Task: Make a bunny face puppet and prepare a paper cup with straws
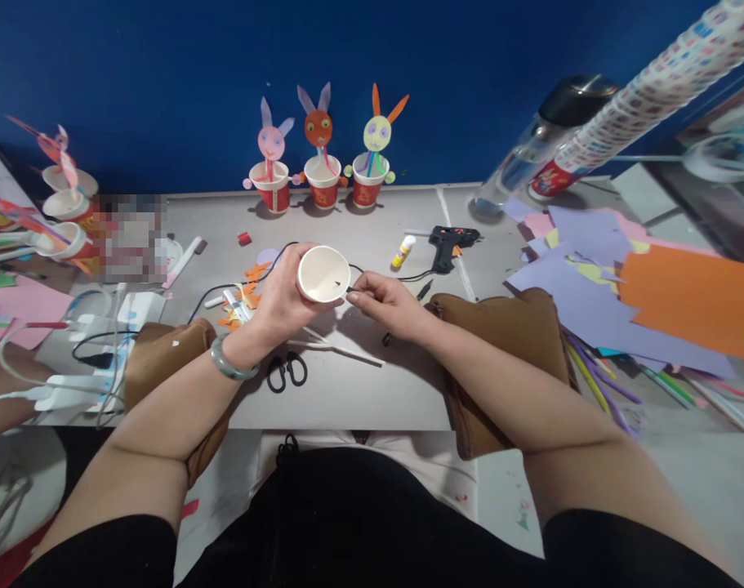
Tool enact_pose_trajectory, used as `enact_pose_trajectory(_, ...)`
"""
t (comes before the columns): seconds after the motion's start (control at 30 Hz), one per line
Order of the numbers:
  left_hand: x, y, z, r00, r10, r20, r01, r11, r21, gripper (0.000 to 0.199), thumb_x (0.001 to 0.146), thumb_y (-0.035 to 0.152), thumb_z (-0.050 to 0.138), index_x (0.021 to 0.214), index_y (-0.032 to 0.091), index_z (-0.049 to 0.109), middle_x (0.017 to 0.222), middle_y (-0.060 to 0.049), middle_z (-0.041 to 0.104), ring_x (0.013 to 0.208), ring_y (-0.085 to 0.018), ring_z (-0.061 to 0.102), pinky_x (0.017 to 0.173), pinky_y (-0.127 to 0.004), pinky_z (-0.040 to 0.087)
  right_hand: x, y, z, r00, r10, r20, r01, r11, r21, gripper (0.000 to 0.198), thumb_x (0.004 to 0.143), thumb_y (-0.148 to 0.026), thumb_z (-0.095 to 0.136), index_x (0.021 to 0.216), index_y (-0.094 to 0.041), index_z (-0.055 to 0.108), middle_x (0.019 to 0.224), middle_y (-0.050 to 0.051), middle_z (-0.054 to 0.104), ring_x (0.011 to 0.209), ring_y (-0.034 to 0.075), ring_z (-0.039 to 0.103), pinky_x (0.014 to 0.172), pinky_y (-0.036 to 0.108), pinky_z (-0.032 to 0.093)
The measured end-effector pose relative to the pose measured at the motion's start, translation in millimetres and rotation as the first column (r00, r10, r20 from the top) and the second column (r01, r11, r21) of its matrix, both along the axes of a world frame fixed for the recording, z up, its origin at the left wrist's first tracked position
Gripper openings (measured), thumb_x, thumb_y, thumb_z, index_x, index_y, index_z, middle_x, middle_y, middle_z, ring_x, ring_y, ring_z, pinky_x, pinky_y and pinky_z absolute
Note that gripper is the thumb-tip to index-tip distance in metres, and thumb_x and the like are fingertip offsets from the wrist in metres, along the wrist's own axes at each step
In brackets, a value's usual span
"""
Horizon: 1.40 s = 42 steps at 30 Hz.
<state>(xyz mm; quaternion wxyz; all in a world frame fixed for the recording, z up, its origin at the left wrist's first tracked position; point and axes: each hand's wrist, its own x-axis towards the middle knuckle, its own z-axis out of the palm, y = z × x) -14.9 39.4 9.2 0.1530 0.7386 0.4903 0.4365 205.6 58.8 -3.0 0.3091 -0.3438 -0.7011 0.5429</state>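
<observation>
My left hand (279, 298) is closed around a white-lined paper cup (323, 273), its open mouth tilted up toward me. In my right hand (380, 300), thumb and fingers pinch a thin dark pointed tool (352, 290) at the cup's right side; most of it is hidden by the fingers. A small dark tip shows inside the cup near that wall, seemingly poking through it. Below the hands lie black-handled scissors (287, 371) and pale thin sticks (340, 351). Orange paper scraps (249, 294) and white markers lie by my left hand.
Three cups with paper rabbit heads (321, 181) stand along the blue wall. A black glue gun (448, 245) and a yellow glue stick (402, 253) lie right of centre. Coloured paper sheets (690, 294), a bottle (531, 147) and stacked cups (653, 98) occupy the right. Brown cushions (500, 335) flank my forearms.
</observation>
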Motion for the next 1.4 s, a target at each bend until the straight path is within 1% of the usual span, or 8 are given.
enact_pose_trajectory(0.23,-2.0,2.8,-3.6,1.000,-0.004,-0.019,0.005,0.999,0.041,0.079,0.065,0.057,0.090,0.124,0.023,0.051,0.118,-0.008,0.064,0.108,-0.027,0.066,0.092,-0.040,0.054,-0.1,-11.1,-4.8,0.920,-0.322,0.224,0.167,0.838,0.520,0.030,0.097,-0.051,0.054,0.090,-0.021,0.059,0.068,0.000,0.055,0.061,0.014,0.044,0.062,0.028,0.030)
enact_pose_trajectory(0.4,-2.7,2.3,-3.8,1.000,0.007,-0.019,-0.006,0.999,0.035,0.080,0.065,0.058,0.089,0.125,0.022,0.050,0.119,-0.008,0.064,0.108,-0.025,0.066,0.092,-0.038,0.053,-1.3,-3.2,-0.9,0.999,-0.032,-0.007,0.032,0.998,0.046,0.039,0.093,-0.060,0.058,0.085,-0.023,0.051,0.061,-0.006,0.044,0.055,0.010,0.037,0.056,0.025,0.031)
enact_pose_trajectory(0.5,-2.3,2.0,-4.0,1.000,0.010,-0.010,-0.009,0.999,0.032,0.082,0.064,0.059,0.090,0.125,0.021,0.050,0.118,-0.008,0.064,0.107,-0.026,0.066,0.091,-0.038,0.054,-1.3,1.2,0.3,0.993,0.081,-0.091,-0.097,0.975,-0.201,0.041,0.093,-0.064,0.057,0.087,-0.024,0.048,0.055,-0.011,0.035,0.048,0.009,0.027,0.049,0.024,0.023)
enact_pose_trajectory(0.6,-1.4,2.1,-3.4,1.000,0.015,-0.011,-0.015,1.000,0.017,0.080,0.064,0.057,0.091,0.123,0.022,0.051,0.117,-0.008,0.065,0.107,-0.026,0.066,0.091,-0.038,0.054,-0.6,-1.0,-1.0,1.000,-0.021,-0.004,0.021,0.999,0.028,0.040,0.091,-0.061,0.061,0.084,-0.023,0.051,0.060,-0.007,0.042,0.054,0.010,0.035,0.055,0.025,0.030)
enact_pose_trajectory(0.77,-0.8,2.7,-2.9,1.000,-0.001,0.000,0.001,0.999,0.035,0.079,0.063,0.054,0.092,0.122,0.021,0.051,0.117,-0.008,0.065,0.107,-0.025,0.066,0.092,-0.038,0.054,0.1,-10.0,-3.6,0.941,-0.290,0.177,0.183,0.872,0.454,0.030,0.096,-0.051,0.057,0.089,-0.021,0.057,0.069,-0.001,0.054,0.062,0.013,0.043,0.064,0.029,0.032)
enact_pose_trajectory(1.0,-1.2,1.6,-3.9,0.999,0.000,0.053,-0.001,1.000,0.018,0.082,0.063,0.056,0.092,0.124,0.020,0.051,0.116,-0.009,0.064,0.106,-0.025,0.067,0.090,-0.037,0.054,-2.3,-0.6,-2.6,0.993,0.056,-0.100,-0.066,0.993,-0.095,0.044,0.092,-0.066,0.059,0.085,-0.023,0.049,0.057,-0.009,0.038,0.052,0.010,0.033,0.053,0.025,0.027)
enact_pose_trajectory(1.2,2.8,0.7,1.3,0.976,0.072,0.207,-0.053,0.994,-0.093,0.083,0.054,0.055,0.096,0.119,0.019,0.057,0.114,-0.008,0.066,0.107,-0.026,0.066,0.095,-0.040,0.053,-2.7,-3.8,3.0,0.991,-0.128,-0.044,0.133,0.981,0.140,0.045,0.087,-0.063,0.067,0.080,-0.021,0.054,0.064,-0.006,0.044,0.061,0.010,0.037,0.059,0.026,0.032)
enact_pose_trajectory(1.4,4.4,3.5,5.9,0.804,0.104,0.585,0.120,0.936,-0.332,0.072,0.062,0.054,0.093,0.116,0.018,0.060,0.112,-0.010,0.071,0.105,-0.024,0.068,0.096,-0.040,0.055,-2.9,-6.4,9.6,0.973,-0.167,-0.156,0.179,0.982,0.060,0.046,0.079,-0.060,0.077,0.080,-0.023,0.050,0.061,-0.008,0.043,0.055,0.008,0.033,0.056,0.027,0.030)
